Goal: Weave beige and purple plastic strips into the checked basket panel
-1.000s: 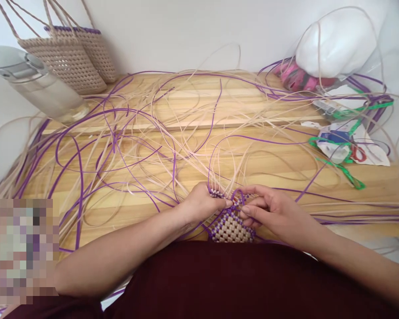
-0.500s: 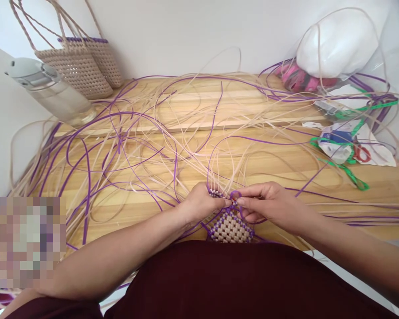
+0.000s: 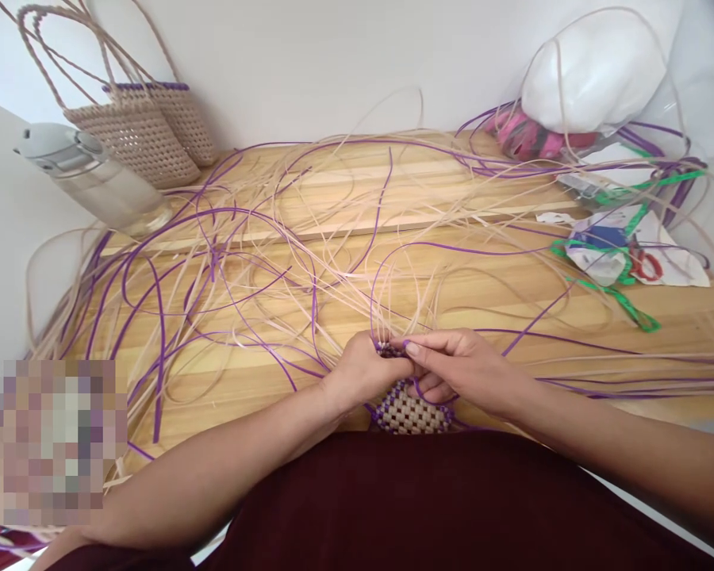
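A small woven piece (image 3: 413,411) in beige and purple lies at the table's near edge, against the dark red shirt. My left hand (image 3: 366,369) is closed on its upper left part, the thumb pointing right. Close against it, my right hand (image 3: 452,365) pinches a purple strand (image 3: 407,344) between thumb and forefinger, at the top of the weave. Its other fingers curl below, by a purple loop. Long loose beige strands fan out from the weave across the table. The fingers hide part of the weave's top.
Purple and beige strands spread over the wooden table (image 3: 488,301). Back left are a clear bottle (image 3: 107,186) and woven bags (image 3: 148,131). To the right are red-handled scissors (image 3: 647,266), green ties (image 3: 636,309), white paper and a white bundle (image 3: 595,71).
My right hand has moved slightly left, closer to my left hand, and its thumb and forefinger now cover the weave's top. The purple loop that stood between the hands has become smaller.
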Demonstrator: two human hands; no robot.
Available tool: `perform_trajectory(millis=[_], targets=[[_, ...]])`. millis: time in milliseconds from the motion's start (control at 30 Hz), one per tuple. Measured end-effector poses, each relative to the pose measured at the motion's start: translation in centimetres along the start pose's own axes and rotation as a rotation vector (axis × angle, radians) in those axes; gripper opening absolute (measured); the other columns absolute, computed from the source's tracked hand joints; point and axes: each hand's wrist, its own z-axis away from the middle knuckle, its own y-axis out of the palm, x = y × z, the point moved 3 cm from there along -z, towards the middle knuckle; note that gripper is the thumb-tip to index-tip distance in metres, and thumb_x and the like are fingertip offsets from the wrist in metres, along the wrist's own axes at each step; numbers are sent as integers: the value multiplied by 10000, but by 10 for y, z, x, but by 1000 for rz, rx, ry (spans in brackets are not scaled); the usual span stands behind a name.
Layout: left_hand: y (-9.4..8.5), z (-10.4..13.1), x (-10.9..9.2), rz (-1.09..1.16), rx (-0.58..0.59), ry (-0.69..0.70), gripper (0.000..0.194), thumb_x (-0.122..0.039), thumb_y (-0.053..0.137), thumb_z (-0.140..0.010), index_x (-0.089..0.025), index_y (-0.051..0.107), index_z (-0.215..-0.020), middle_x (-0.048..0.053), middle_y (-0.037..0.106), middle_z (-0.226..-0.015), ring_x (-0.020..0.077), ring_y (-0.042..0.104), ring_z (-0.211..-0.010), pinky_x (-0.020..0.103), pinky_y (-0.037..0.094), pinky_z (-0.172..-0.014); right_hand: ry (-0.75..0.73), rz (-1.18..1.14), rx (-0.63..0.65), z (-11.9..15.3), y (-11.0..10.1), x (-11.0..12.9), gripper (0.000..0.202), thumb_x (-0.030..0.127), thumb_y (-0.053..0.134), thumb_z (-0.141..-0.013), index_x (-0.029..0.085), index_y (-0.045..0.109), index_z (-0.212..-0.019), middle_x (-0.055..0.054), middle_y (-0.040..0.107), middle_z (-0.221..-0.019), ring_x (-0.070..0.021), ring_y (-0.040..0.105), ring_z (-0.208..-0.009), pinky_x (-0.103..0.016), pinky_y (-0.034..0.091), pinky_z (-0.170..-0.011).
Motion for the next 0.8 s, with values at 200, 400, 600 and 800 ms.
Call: perform_trajectory(millis=[200, 400, 600, 800], targets=[[-3, 0, 2, -38, -52, 4, 132, -184, 710, -640, -136, 651, -748, -29, 599, -635, 87, 498, -571, 217, 376, -573, -178, 248, -32, 2, -8, 0, 355, 392, 564, -908, 207, 696, -1181, 14, 615, -597, -100, 610, -493, -181, 467, -456], [-8, 0, 2, -90, 7, 4, 224, -258, 777, -642, -134, 679, -801, 15, 673, -740, 133, 586, -665, 251, 449, -652, -378, 488, -214, 2, -30, 5, 255, 338, 590, -838, 165, 738, -953, -7, 669, -615, -121, 610, -540, -208, 452, -507], [-7, 0, 8, 18, -1, 3, 278, -278, 829, -614, -134, 683, -801, 15, 682, -750, 133, 597, -677, 255, 463, -679, -289, 446, -34, -5, -34, 12, 230, 280, 568, -801, 146, 708, -923, -20, 681, -663, -106, 581, -545, -190, 428, -488], [-7, 4, 2, -1, -43, 42, 250, -257, 831, -617, -130, 686, -776, 19, 692, -766, 128, 592, -692, 256, 461, -716, -360, 430, 57, -25, -34, 25, 252, 309, 572, -854, 144, 708, -989, -11, 679, -675, -69, 561, -458, -170, 427, -466]])
